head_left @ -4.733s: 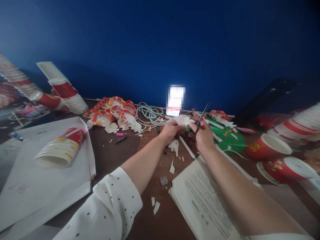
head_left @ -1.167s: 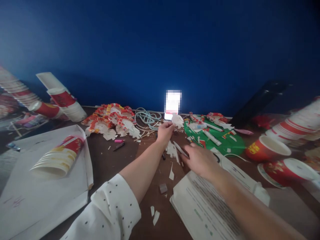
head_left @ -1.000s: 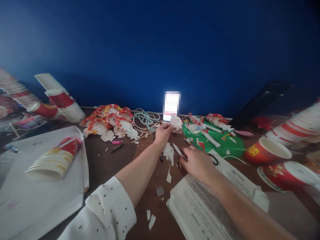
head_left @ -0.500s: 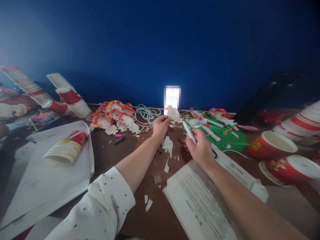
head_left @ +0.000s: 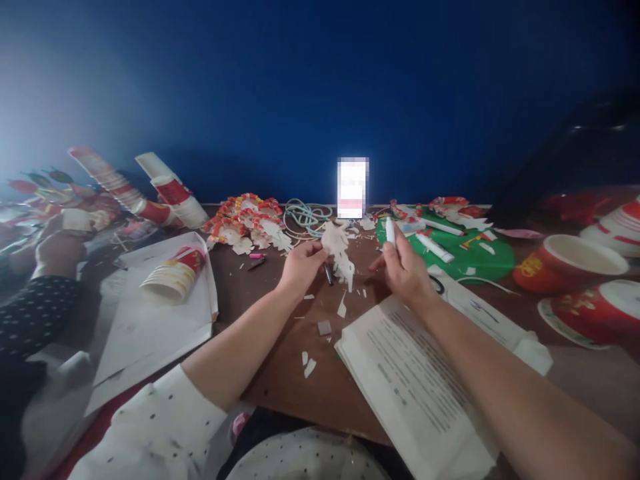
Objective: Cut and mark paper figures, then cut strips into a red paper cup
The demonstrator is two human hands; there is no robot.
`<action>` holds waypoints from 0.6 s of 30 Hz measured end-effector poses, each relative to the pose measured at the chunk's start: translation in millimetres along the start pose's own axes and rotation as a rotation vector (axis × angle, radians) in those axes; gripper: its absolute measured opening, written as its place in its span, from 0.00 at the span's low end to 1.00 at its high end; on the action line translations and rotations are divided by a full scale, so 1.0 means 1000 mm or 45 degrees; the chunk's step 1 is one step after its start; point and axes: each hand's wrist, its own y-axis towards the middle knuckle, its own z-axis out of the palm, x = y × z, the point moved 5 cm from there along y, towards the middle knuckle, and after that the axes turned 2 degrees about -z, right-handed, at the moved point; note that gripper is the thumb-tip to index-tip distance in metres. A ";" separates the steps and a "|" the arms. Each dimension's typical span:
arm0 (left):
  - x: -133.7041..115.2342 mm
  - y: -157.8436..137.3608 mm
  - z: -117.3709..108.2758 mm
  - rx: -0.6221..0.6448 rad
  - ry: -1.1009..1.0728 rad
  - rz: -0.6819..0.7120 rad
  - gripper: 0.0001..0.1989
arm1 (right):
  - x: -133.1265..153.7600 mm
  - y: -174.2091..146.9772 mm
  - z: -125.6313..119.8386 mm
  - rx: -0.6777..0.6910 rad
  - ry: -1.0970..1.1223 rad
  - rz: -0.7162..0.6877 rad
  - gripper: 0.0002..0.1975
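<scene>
My left hand (head_left: 304, 265) pinches a jagged white paper cutout (head_left: 334, 239) by its edge, fingers closed. Just below it lies another white paper cutout (head_left: 343, 269), partly overlapped in view. My right hand (head_left: 406, 263) grips a slim white tube (head_left: 390, 232), held upright; whether it is a glue tube or a marker I cannot tell. A dark pen (head_left: 329, 275) lies beside my left fingers. Behind both hands stands a lit phone screen (head_left: 353, 188), blurred out.
Red-and-white cutouts (head_left: 245, 223) are heaped at back left, near a pale cord (head_left: 305, 217). Tubes lie on a green mat (head_left: 493, 257). Printed sheets (head_left: 415, 373), paper cups (head_left: 570, 263) and tilted cup stacks (head_left: 117, 183) surround the area. Another person's hand (head_left: 63, 243) works at far left.
My view has turned left and down. The cutout in my left hand has come lower and nearer, and the right hand's tube has turned more upright. The other person's arm now shows.
</scene>
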 end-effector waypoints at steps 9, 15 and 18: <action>0.021 -0.015 0.006 0.188 0.250 0.073 0.07 | 0.013 -0.007 0.007 0.039 0.273 -0.083 0.23; 0.027 -0.022 0.012 0.210 0.450 0.137 0.05 | 0.020 -0.005 0.009 0.180 0.700 -0.093 0.35; 0.021 -0.025 0.010 0.171 0.591 0.205 0.05 | 0.017 -0.004 0.011 0.107 0.657 -0.092 0.28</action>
